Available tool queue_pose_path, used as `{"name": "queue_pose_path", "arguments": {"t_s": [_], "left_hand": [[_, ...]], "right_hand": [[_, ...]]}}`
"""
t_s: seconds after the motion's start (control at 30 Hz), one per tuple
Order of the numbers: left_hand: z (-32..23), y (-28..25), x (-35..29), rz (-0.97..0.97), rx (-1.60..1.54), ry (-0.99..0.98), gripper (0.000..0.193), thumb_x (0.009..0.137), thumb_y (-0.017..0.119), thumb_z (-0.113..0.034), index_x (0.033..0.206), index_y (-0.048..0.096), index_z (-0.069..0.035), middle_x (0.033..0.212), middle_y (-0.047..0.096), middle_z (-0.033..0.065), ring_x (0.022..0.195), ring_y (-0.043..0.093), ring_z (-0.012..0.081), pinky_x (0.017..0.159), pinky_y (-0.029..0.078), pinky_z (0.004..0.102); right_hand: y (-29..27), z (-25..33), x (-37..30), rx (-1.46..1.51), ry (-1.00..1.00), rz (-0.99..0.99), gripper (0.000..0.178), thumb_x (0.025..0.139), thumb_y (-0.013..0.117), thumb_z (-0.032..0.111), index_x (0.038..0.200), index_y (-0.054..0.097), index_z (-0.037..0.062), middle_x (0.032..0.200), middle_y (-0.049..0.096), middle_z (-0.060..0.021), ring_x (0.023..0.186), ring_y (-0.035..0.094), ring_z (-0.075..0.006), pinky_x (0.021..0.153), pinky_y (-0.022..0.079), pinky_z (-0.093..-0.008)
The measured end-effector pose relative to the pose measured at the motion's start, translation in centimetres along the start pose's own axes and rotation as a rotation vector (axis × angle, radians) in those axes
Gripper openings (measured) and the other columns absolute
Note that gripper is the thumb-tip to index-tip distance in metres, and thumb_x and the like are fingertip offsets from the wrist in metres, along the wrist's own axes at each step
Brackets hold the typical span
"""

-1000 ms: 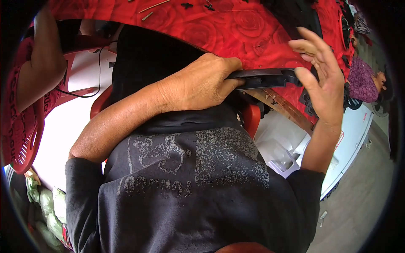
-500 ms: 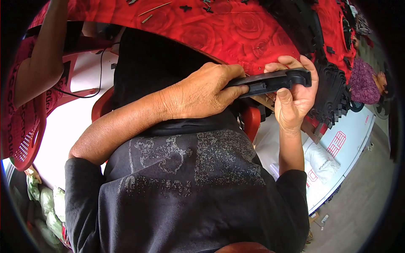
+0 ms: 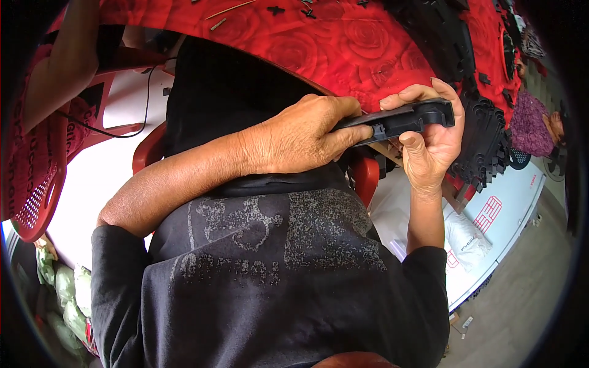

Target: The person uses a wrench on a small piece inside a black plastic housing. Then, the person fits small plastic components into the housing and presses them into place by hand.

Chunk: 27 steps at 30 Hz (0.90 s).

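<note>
Both hands hold one long black plastic part [image 3: 408, 118] in front of my chest, below the edge of a table with a red rose-patterned cloth [image 3: 319, 49]. My left hand [image 3: 300, 138] grips its near end, thumb pressed along the part by a small clip. My right hand [image 3: 432, 138] wraps its fingers around the far end with the curved lug. The part lies roughly level.
A pile of black plastic parts [image 3: 478, 141] lies along the table's right side. Small black pieces [image 3: 276, 10] and a thin stick [image 3: 230, 9] sit on the cloth. A red plastic chair [image 3: 37, 184] and another person's arm [image 3: 58, 67] are at left. White sacks [image 3: 472, 236] lie on the floor.
My right hand, open beside the part a second ago, has closed around its far end. The part has come lower and nearer my chest, and the view has shifted downward.
</note>
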<state>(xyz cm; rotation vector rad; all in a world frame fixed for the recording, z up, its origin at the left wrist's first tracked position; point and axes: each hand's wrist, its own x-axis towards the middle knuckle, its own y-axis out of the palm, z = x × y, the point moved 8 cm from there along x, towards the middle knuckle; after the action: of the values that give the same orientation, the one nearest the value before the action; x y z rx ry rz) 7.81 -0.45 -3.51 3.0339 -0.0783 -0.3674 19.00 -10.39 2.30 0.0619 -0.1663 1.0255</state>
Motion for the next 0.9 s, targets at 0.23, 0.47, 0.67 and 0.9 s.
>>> {"name": "queue_pose_path", "arguments": {"t_s": [0.23,0.47,0.67,0.9], "left_hand": [[0.3,0.1,-0.2,-0.023,-0.082,-0.046,0.042,0.106,0.060,-0.039,0.114,0.064,0.002,0.067,0.060,0.0036,0.059,0.060,0.0100,0.055,0.049,0.0273],[0.6,0.1,-0.3,-0.042,-0.144,-0.121,0.045,0.106,0.059,-0.043,0.100,0.064,0.001,0.066,0.060,0.0030,0.055,0.059,0.0098,0.053,0.048,0.0269],[0.9,0.2,-0.7,-0.025,-0.199,-0.152,0.047,0.108,0.054,-0.045,0.096,0.062,-0.001,0.065,0.060,0.0031,0.054,0.060,0.0092,0.052,0.048,0.0252],[0.9,0.6,-0.8,0.028,-0.229,-0.192,0.052,0.108,0.049,-0.050,0.095,0.062,-0.001,0.064,0.059,0.0025,0.052,0.060,0.0091,0.050,0.048,0.0240]], "right_hand": [[0.5,0.0,0.4,-0.039,0.019,0.023,0.083,0.087,0.083,0.018,0.149,0.032,-0.0034,0.118,0.062,-0.0202,0.103,0.071,-0.0294,0.091,0.060,-0.0380],[1.0,-0.3,0.9,-0.031,0.074,0.030,0.082,0.087,0.083,0.016,0.149,0.033,-0.0042,0.117,0.062,-0.0175,0.104,0.071,-0.0280,0.095,0.058,-0.0383],[1.5,-0.4,1.2,-0.020,0.112,0.053,0.081,0.087,0.083,0.015,0.149,0.034,-0.0035,0.116,0.063,-0.0163,0.105,0.071,-0.0271,0.095,0.058,-0.0378],[1.9,-0.5,1.2,-0.026,0.127,0.072,0.079,0.088,0.082,0.013,0.149,0.035,-0.0026,0.116,0.063,-0.0156,0.106,0.071,-0.0267,0.094,0.057,-0.0360]]}}
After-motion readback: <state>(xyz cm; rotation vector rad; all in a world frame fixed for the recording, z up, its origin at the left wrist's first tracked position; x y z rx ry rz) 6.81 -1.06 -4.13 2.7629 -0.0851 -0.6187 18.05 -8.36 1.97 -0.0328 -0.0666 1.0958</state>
